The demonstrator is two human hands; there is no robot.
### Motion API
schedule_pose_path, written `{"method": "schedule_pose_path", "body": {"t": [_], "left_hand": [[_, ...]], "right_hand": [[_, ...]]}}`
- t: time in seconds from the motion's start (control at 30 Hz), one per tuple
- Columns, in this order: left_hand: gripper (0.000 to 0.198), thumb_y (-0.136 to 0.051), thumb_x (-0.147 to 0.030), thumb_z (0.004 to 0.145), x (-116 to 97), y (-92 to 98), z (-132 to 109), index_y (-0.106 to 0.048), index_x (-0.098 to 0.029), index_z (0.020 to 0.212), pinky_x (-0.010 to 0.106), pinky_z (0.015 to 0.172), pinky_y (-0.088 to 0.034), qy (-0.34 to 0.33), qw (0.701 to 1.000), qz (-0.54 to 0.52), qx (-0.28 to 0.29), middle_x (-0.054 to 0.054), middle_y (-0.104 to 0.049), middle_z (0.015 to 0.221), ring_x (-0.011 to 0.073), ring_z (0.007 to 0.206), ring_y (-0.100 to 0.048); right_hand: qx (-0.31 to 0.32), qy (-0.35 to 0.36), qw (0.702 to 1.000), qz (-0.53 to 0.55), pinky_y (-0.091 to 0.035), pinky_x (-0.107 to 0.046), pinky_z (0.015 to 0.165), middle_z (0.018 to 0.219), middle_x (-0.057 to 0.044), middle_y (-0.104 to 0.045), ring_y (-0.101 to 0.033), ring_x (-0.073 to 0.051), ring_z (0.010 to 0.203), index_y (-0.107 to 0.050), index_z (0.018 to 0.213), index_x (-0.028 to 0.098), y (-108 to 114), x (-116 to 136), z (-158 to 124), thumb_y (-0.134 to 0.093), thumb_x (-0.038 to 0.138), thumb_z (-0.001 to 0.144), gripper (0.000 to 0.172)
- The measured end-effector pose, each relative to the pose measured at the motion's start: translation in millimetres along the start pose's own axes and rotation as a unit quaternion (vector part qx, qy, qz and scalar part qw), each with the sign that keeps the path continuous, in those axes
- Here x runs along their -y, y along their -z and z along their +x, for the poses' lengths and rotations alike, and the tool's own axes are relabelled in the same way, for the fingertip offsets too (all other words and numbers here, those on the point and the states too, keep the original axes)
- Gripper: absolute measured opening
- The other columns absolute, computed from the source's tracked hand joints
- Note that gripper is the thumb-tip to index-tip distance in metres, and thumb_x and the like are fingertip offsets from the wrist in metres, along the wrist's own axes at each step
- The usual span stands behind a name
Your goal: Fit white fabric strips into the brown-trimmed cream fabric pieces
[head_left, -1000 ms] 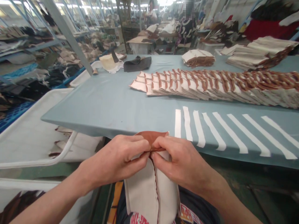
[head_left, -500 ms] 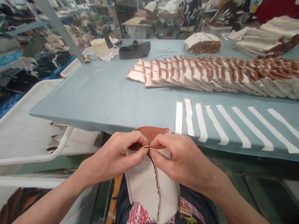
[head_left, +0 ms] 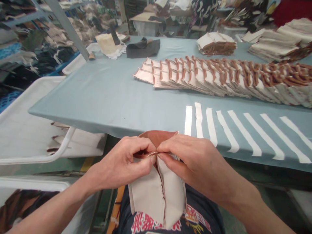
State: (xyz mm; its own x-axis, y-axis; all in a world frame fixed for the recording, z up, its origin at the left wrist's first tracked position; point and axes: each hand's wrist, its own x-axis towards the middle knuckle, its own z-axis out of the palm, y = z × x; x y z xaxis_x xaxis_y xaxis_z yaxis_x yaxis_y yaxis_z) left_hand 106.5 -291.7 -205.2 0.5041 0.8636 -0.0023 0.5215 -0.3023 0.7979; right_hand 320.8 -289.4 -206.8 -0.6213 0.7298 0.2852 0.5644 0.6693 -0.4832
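Between my hands hangs a sewn leather piece (head_left: 146,191), off-white outside and brown inside, with a raised seam down its middle. My left hand (head_left: 131,159) pinches its upper edge just left of the seam. On the other side of that seam, the thumb and fingers of my right hand (head_left: 185,156) are closed on the same edge. Both sets of fingertips nearly meet at the seam's top. The brown lining (head_left: 158,137) shows behind them, and the piece's lower end hangs over my lap.
White strips (head_left: 211,126) lie in a row along the blue-covered table's (head_left: 97,97) near edge. Beyond them stretches a long overlapping row of similar leather pieces (head_left: 195,76). Dark cloth (head_left: 143,48) and a stacked bundle (head_left: 216,44) sit farther back. White bins (head_left: 31,159) stand at left.
My right hand's fingers have straightened somewhat and shifted slightly at the seam. Left hand and leather piece stay almost in place; the view has moved a little.
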Motion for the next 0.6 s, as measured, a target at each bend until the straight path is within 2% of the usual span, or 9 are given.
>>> {"method": "schedule_pose_path", "body": {"t": [0.1,0.2,0.3,0.4,0.5,0.6], "left_hand": [[0.016,-0.05,-0.012,0.079,2,-1.4,-3,-0.063,-0.014,0.07,0.017,0.053,-0.033,0.004,1.0,-0.011,-0.002,-0.006,-0.053,0.061,0.0063,0.055,-0.044],[0.014,-0.05,-0.012,0.078,3,-3.5,-6,-0.061,-0.014,0.069,0.018,0.052,-0.032,0.006,1.0,-0.016,-0.004,-0.006,-0.05,0.06,0.0061,0.055,-0.042],[0.012,-0.05,-0.011,0.075,4,-5.3,-9,-0.057,-0.015,0.066,0.018,0.05,-0.028,0.01,1.0,-0.016,-0.004,-0.007,-0.045,0.058,0.0057,0.053,-0.037],[0.011,-0.05,-0.011,0.074,7,-7.0,-11,-0.051,-0.017,0.064,0.019,0.05,-0.026,0.008,1.0,-0.003,-0.016,-0.008,-0.04,0.058,0.006,0.053,-0.035],[0.012,-0.05,-0.012,0.073,10,-9.7,-11,-0.047,-0.018,0.063,0.02,0.05,-0.024,-0.03,0.997,0.046,-0.055,-0.009,-0.037,0.057,0.0059,0.052,-0.032],[0.012,-0.05,-0.01,0.077,11,-12.7,-12,-0.053,-0.016,0.067,0.02,0.05,-0.025,-0.074,0.989,0.09,-0.094,-0.009,-0.042,0.057,0.0056,0.051,-0.033]], "right_hand": [[0.021,0.007,1.0,-0.011,-0.05,-0.031,0.075,0.085,-0.002,-0.079,-0.075,-0.02,0.082,-0.074,0.085,0.018,3,2,1,-0.062,0.011,0.097,0.018],[0.018,0.016,0.998,-0.055,-0.046,-0.032,0.068,0.079,-0.001,-0.076,-0.073,-0.018,0.075,-0.069,0.078,0.019,1,7,1,-0.058,0.012,0.098,0.024],[-0.001,0.054,0.99,-0.131,-0.038,-0.034,0.057,0.069,-0.001,-0.071,-0.067,-0.018,0.064,-0.064,0.074,0.02,-4,10,1,-0.055,0.009,0.094,0.025],[0.002,0.101,0.974,-0.201,-0.033,-0.035,0.054,0.067,-0.002,-0.068,-0.064,-0.019,0.062,-0.064,0.075,0.019,-10,7,2,-0.052,0.004,0.091,0.026],[0.034,0.086,0.981,-0.17,-0.033,-0.034,0.056,0.071,-0.003,-0.07,-0.064,-0.018,0.066,-0.065,0.08,0.018,-14,2,5,-0.051,0.008,0.094,0.023],[0.042,0.031,0.994,-0.099,-0.034,-0.034,0.059,0.075,-0.003,-0.072,-0.064,-0.017,0.065,-0.066,0.082,0.017,-16,-1,7,-0.049,0.015,0.098,0.024]]}}
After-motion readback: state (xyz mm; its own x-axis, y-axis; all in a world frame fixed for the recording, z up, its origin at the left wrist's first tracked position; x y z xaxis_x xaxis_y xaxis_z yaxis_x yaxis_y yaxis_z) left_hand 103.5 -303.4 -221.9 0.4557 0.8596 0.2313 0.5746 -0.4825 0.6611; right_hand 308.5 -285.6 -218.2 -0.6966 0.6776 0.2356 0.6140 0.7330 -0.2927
